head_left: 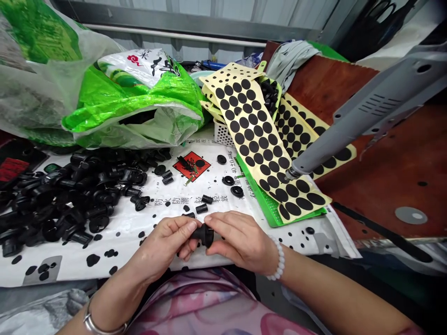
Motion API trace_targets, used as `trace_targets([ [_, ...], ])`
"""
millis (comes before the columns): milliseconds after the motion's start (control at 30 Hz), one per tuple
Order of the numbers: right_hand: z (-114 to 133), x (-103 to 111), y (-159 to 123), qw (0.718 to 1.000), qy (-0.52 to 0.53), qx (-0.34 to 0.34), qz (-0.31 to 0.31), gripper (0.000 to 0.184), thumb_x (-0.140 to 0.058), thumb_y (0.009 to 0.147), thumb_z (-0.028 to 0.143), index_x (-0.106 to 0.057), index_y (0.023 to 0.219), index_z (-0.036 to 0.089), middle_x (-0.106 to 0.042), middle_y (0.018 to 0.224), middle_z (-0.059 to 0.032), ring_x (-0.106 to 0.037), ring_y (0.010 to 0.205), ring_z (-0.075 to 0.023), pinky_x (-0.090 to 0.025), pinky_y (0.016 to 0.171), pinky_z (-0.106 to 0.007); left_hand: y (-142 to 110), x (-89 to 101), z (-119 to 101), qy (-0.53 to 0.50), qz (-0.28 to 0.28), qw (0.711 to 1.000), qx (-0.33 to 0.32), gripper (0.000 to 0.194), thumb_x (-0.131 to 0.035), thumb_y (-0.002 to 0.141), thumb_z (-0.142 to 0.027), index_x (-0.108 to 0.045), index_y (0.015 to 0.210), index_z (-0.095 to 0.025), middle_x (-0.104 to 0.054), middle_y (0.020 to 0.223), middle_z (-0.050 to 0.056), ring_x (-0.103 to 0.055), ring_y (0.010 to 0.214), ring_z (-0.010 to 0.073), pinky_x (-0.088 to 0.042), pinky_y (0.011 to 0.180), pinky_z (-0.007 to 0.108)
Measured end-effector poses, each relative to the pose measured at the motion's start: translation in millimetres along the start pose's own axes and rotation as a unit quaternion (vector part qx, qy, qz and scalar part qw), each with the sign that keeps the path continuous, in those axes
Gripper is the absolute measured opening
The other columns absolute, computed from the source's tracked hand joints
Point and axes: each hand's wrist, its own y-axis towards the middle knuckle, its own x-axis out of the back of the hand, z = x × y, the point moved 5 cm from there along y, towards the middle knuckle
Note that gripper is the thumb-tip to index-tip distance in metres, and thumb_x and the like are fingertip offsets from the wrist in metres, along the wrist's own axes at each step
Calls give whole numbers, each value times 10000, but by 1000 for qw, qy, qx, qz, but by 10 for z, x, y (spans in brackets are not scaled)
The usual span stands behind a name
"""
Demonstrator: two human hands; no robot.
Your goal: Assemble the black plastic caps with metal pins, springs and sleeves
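Note:
My left hand [167, 242] and my right hand [240, 239] meet near the front edge of the table, both pinched on one small black plastic part [204, 234] held between their fingertips. A big heap of the same black plastic parts [73, 195] lies to the left on the white printed sheet [157, 195]. A yellow sheet of round black stickers [261, 144] lies to the upper right of my hands, over a green tray [268, 207]. A few loose black pieces [232, 184] sit just beyond my fingers.
Green and white plastic bags [132, 100] are piled at the back left. A white basket [221, 132] holds more black parts. A grey tool arm [366, 121] reaches in from the right over the brown bench [401, 163], above a second sticker sheet [307, 132].

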Motion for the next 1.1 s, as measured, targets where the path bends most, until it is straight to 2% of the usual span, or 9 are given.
trace_targets([
  [133, -58, -25, 28, 997, -25, -79, -11, 473, -426, 901, 513, -607, 859, 79, -636, 632, -70, -600, 558, -156, -488, 528, -268, 5, 33, 55, -8, -51, 998, -24, 333, -629, 754, -459, -631, 850, -140, -542, 516, -39, -400, 412, 41, -312, 441, 176],
  [300, -1, -36, 35, 996, -76, -24, 40, 544, -342, 944, 482, -506, 1164, 12, -647, 999, -203, -643, 856, -246, -517, 698, -341, 43, 23, 73, -11, -40, 999, -31, 308, -607, 777, -437, -623, 849, -138, -567, 552, -27, -420, 421, 44, -328, 453, 184],
  [367, -7, -76, 18, 996, -56, -33, 66, 441, -356, 964, 389, -491, 1176, 25, -671, 900, -155, -647, 764, -212, -504, 642, -306, 48, 24, 68, -5, -43, 998, -42, 294, -590, 793, -432, -614, 855, -146, -545, 542, -39, -409, 425, 43, -324, 453, 182],
  [567, -178, -212, -72, 942, 116, -283, 137, 550, -332, 893, 612, -567, 912, 115, -550, 522, 21, -469, 412, -94, -364, 406, -201, 20, 44, -16, 47, -93, 989, -107, 280, -579, 806, -425, -603, 901, -163, -489, 520, -60, -449, 499, 63, -360, 514, 180],
  [667, -142, -145, -32, 972, 56, -203, 109, 700, -317, 870, 655, -465, 1200, 56, -654, 890, -137, -610, 656, -175, -488, 577, -279, 47, 46, -1, 14, -86, 992, -92, 317, -588, 786, -454, -590, 889, -154, -482, 500, -61, -439, 472, 68, -379, 521, 199],
  [767, -98, -139, -22, 991, 3, -103, 80, 547, -333, 939, 498, -456, 1216, 44, -638, 992, -192, -631, 834, -234, -509, 687, -337, 67, 24, 47, -12, -75, 994, -79, 315, -573, 796, -454, -567, 887, -153, -465, 497, -65, -422, 467, 71, -378, 522, 211],
  [867, -203, -213, -58, 968, 94, -217, 83, 377, -331, 965, 411, -570, 943, 120, -637, 675, -54, -604, 592, -154, -476, 539, -246, 40, 4, 45, 33, -100, 987, -121, 272, -565, 812, -419, -552, 898, -161, -484, 564, -50, -441, 535, 84, -379, 548, 216],
  [967, -257, -277, -98, 912, 204, -337, 116, 466, -268, 980, 420, -556, 723, 159, -565, 533, 9, -544, 473, -100, -441, 481, -196, 11, -2, 17, 83, -129, 976, -153, 244, -563, 818, -392, -545, 914, -168, -506, 640, -34, -449, 583, 92, -370, 550, 216],
  [1100, -197, -139, -21, 965, 94, -231, 83, 526, -363, 914, 548, -529, 1137, 100, -655, 933, -136, -636, 776, -205, -522, 638, -303, 49, 2, 18, 48, -104, 985, -125, 258, -525, 838, -409, -526, 922, -164, -461, 555, -61, -452, 545, 90, -401, 611, 237],
])
